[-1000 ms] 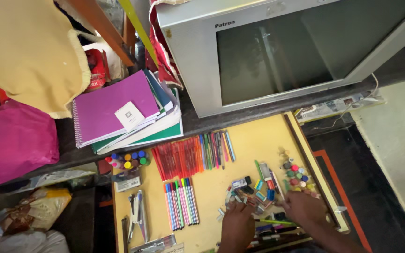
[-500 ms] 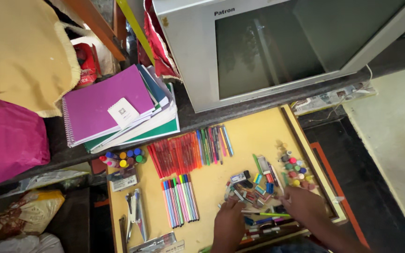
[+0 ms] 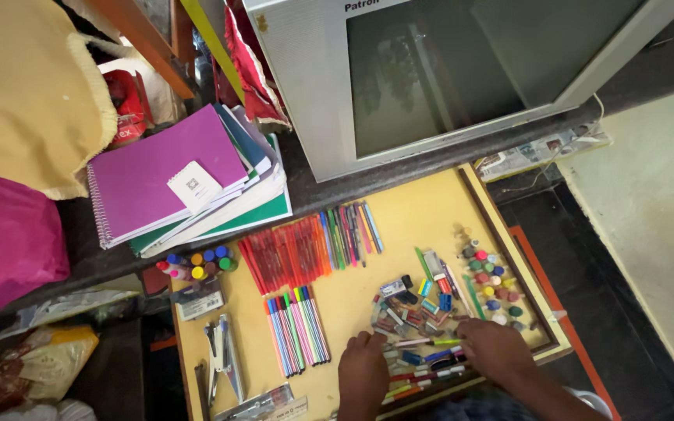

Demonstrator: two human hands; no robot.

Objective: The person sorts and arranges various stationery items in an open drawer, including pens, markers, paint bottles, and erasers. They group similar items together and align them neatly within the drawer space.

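An open yellow drawer [image 3: 423,214] holds sorted stationery. My left hand [image 3: 363,373] rests palm down at the drawer's front edge, its fingers bent beside a heap of small erasers and sharpeners [image 3: 407,304]. My right hand [image 3: 495,348] lies on the drawer's front right part, fingertips touching loose pens and pencils [image 3: 423,362] that lie between the two hands. What the fingers grip is hidden. A row of red pens [image 3: 286,253] lies at the back and felt-tip pens [image 3: 296,327] in the middle.
Small round caps [image 3: 489,273] fill the drawer's right side. Paint bottles [image 3: 196,263] and scissors [image 3: 224,355] lie at the left. Notebooks with a purple cover [image 3: 161,175] and a grey box television [image 3: 446,70] stand on the dark shelf. A pink bag [image 3: 5,242] sits left.
The view has shifted down and closer over the drawer. Both hands have moved a little toward the drawer's front edge over the loose pens.
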